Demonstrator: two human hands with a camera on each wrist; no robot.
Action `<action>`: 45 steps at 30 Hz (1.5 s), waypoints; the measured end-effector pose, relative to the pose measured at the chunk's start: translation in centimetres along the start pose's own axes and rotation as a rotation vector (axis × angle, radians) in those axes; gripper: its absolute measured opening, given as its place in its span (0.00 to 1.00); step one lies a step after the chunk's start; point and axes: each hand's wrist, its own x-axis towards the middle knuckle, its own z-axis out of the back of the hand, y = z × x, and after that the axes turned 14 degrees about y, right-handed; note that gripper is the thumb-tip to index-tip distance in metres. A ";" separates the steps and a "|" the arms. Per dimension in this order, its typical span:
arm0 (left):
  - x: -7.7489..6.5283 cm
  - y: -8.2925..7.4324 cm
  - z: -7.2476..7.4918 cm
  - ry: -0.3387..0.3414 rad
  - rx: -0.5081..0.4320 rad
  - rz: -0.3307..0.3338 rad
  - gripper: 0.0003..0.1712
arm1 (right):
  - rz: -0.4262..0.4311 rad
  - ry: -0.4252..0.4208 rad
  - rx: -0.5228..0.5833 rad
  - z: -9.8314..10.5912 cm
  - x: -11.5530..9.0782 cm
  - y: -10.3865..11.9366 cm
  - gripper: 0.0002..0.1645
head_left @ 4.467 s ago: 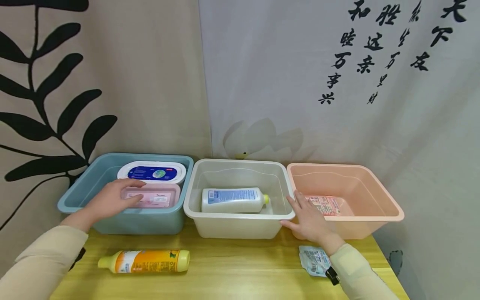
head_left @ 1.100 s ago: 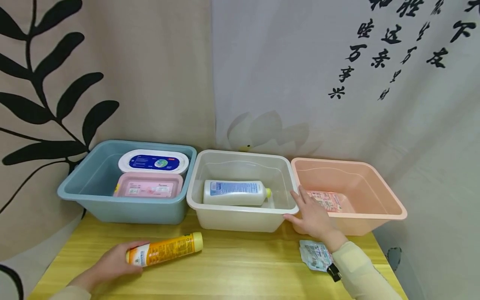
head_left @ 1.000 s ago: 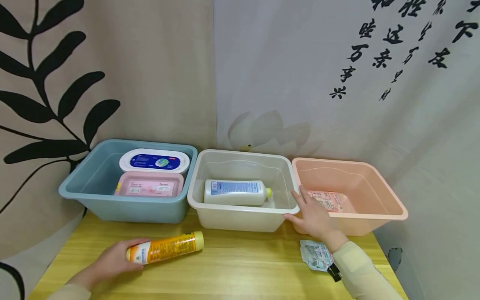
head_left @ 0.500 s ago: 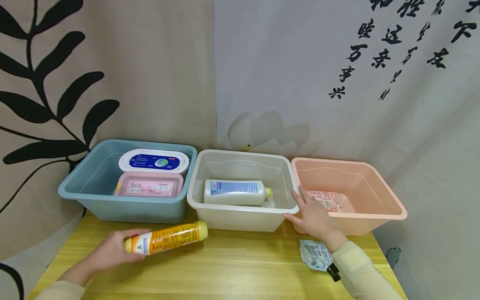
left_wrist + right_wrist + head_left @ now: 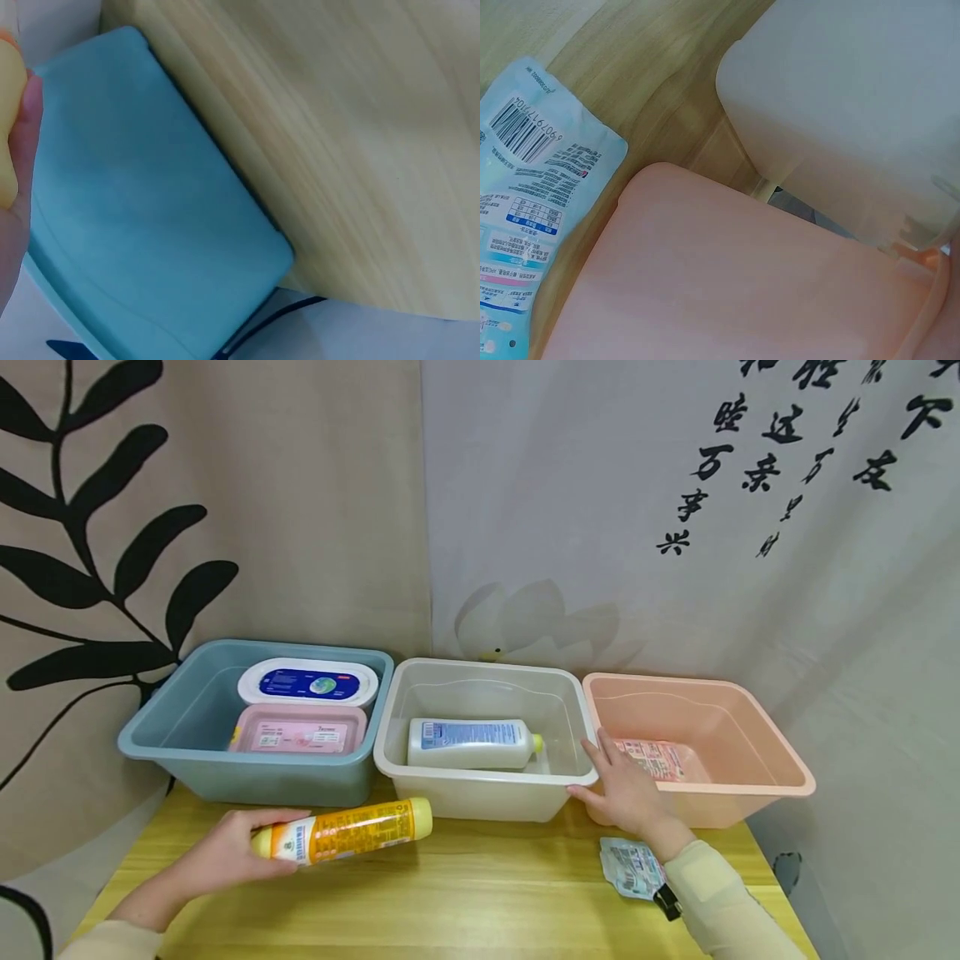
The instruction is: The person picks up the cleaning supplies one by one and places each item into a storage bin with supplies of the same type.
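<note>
My left hand (image 5: 232,853) grips an orange bottle (image 5: 352,833) with yellow ends, fingers above and thumb below, over the table in front of the blue bin (image 5: 255,777). The bottle tilts slightly, its wider end up to the right near the white bin (image 5: 480,797). In the left wrist view only the bottle's yellow neck (image 5: 7,112) shows at the edge. My right hand (image 5: 626,797) rests with fingers spread on the neighbouring rims of the white bin and the peach bin (image 5: 727,806). Beneath my right wrist lies a light blue pouch (image 5: 630,867), its barcode showing in the right wrist view.
In the blue bin sit a white oval tub (image 5: 307,682) with a blue label and a pink box (image 5: 300,731). The white bin holds a lying white bottle (image 5: 468,744); the peach bin, a pink packet (image 5: 652,760). A printed curtain (image 5: 322,510) hangs behind.
My left hand has left the pink box in the blue bin and taken the orange bottle, lifting it and shifting it right. The right hand stays at the bin rims.
</note>
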 end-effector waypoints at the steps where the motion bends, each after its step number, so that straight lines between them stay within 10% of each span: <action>1: 0.0 -0.1 0.1 0.002 -0.004 -0.002 0.33 | 0.001 -0.002 -0.001 0.0 0.0 0.0 0.49; 21: 0.0 -4.2 2.8 0.006 -0.057 0.077 0.34 | 0.004 -0.008 0.012 -0.3 0.1 -0.2 0.49; 45: 2.8 -7.6 6.4 -0.046 -0.085 -0.003 0.31 | 0.000 0.014 0.032 0.1 -0.1 -0.1 0.50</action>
